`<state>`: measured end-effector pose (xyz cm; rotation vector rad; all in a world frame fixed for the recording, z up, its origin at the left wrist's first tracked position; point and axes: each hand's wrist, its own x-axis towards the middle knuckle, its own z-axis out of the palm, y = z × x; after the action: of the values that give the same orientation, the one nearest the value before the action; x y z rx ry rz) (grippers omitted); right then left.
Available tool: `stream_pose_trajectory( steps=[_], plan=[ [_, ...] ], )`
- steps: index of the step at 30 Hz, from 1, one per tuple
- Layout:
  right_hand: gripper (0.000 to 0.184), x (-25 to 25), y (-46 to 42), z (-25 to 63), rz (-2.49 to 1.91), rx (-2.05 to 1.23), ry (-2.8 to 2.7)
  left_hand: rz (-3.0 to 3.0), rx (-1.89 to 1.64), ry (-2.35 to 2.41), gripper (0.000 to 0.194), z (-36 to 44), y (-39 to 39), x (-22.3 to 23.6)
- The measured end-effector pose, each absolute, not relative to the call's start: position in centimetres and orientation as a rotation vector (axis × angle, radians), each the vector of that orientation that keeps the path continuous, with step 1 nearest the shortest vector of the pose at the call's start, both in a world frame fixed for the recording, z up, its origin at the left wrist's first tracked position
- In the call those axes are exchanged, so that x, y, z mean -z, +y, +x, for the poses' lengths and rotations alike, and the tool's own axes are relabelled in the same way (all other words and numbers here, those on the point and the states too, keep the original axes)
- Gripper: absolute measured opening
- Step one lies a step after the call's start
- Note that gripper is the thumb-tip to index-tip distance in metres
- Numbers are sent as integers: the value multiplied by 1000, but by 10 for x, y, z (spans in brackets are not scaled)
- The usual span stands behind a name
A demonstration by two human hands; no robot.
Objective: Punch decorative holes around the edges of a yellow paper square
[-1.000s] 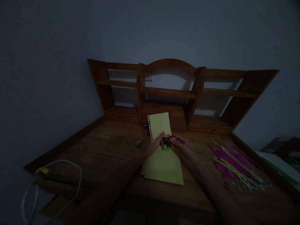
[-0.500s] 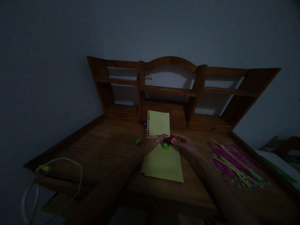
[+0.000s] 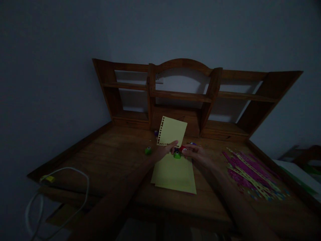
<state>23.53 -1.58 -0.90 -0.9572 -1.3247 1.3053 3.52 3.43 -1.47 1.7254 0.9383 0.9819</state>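
A yellow sheet of paper (image 3: 173, 130) with small cut-out holes along its left and lower edges stands raised and tilted. My left hand (image 3: 165, 151) pinches it at the lower edge, thumb on top. My right hand (image 3: 198, 154) is closed around a small red craft punch (image 3: 182, 148) at the sheet's lower right corner. A dark part between my hands is too dim to make out. Just below lies a green craft punch (image 3: 177, 155) with a round white-and-dark top, over a stack of yellow sheets (image 3: 174, 174).
Another green punch (image 3: 148, 150) sits left of my hands, a purple punch (image 3: 155, 133) behind it, and a blue one (image 3: 193, 143) behind my right hand. Punched pink and yellow strips (image 3: 250, 170) lie at right. A wooden shelf (image 3: 182, 97) backs the desk; a white cable (image 3: 86, 180) loops at left.
The raised sheet has turned clockwise, its top leaning to the right. A blue punch now shows behind my right hand. Both hands keep nearly the same place.
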Motion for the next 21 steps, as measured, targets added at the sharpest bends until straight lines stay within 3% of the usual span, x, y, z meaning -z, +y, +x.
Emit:
stream_pose_trajectory(
  steps=[21],
  plan=[
    [27,3,-18,230,-908,-1452,-1169,1745,-1012,796,39,43,31,9]
  ],
)
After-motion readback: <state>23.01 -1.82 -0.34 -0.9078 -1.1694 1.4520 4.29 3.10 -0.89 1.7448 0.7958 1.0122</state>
